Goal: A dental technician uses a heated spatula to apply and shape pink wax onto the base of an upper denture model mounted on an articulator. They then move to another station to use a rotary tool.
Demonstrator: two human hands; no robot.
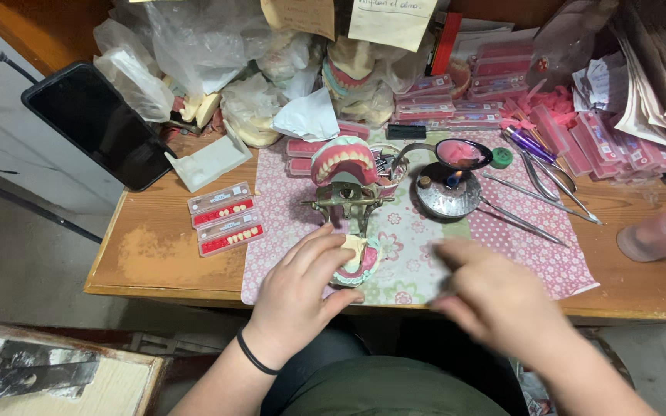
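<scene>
Your left hand (pixel 298 296) had its fingers clamped on the denture model (pixel 356 262) at six o'clock of the articulator (pixel 346 192) on the worktop (pixel 156 254) — likely brittle, best gripped at its base. Your right hand (pixel 495 296) was blurred — fingers' state I cannot tell.

Soft, even indoor light falls from above on the tabletop (pixel 156 254), with faint shadows. The right hand (pixel 495 300) is smeared by motion blur; the left hand (pixel 298 296) is sharp. Clear plastic bags (pixel 194 38) beyond the fingers glint mildly. Edges bend slightly.
</scene>
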